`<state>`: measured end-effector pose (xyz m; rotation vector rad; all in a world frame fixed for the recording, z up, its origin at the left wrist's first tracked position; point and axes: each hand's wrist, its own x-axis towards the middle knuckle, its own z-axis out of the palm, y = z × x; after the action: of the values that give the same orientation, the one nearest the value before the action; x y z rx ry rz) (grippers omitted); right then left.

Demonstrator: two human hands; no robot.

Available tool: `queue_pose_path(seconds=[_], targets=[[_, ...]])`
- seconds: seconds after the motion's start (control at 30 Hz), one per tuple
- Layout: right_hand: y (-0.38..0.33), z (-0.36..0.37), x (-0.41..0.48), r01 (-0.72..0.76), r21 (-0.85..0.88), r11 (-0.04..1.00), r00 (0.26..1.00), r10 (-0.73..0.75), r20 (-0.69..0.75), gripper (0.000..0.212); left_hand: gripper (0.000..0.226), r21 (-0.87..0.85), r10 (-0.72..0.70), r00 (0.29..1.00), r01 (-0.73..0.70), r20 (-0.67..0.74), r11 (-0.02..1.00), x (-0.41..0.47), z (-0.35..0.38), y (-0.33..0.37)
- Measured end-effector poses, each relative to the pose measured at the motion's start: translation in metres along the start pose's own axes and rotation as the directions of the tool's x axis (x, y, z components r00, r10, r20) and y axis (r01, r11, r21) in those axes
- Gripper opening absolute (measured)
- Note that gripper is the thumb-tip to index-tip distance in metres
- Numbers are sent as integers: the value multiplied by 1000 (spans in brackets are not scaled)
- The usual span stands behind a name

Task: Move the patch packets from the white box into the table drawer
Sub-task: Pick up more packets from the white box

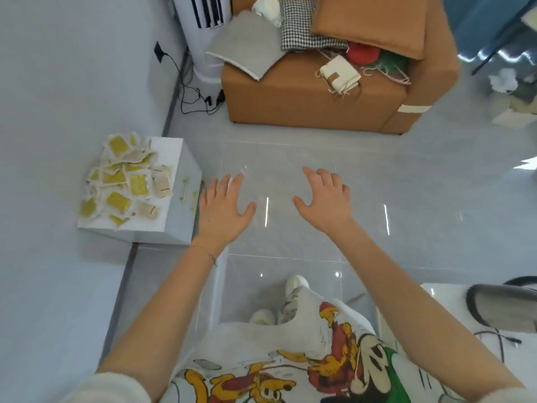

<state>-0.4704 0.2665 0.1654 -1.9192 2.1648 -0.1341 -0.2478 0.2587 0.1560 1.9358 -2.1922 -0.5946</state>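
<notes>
The flat yellow-and-cream patch packets [125, 181] lay in a loose, overlapping heap at the middle left of the frame, on top of a small white cube-shaped counter [186, 225] whose side face carried two brass-coloured bar handles [186, 189], probably its drawers. Whether a separate box sat under them could not be told. The left hand [223, 206] hung just beside that counter and the right hand [325, 199] near centre frame, both spread wide with straight fingers and holding nothing. The packets looked light, thin and bendable, likely slick where they overlapped, so several would probably slide apart if scooped. Pinching a small stack by its edges, thumb on top, seemed the safest hold.
</notes>
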Motion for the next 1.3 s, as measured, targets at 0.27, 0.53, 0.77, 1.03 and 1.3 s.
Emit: queue_pose_path(seconds=[0.27,0.53,0.77,1.03,1.3], targets=[[-64,6,118,252,-10,968,965,-250,82,70,86,-37,-263,959,261,-106,965,60,-32,-59],[-124,-2,230,523,-12,852,838,-512,190,69,74,-185,-559,806,530,-196,828,100,-56,-97],[-196,0,296,682,16,731,706,-665,243,68,74,-314,-741,643,675,-193,667,111,-67,-123],[-280,35,357,744,32,667,628,-716,305,67,69,-367,-839,523,759,-147,538,140,-67,-196],[-332,66,418,699,17,715,658,-652,377,68,75,-451,-873,485,770,-47,451,179,-64,-278]])
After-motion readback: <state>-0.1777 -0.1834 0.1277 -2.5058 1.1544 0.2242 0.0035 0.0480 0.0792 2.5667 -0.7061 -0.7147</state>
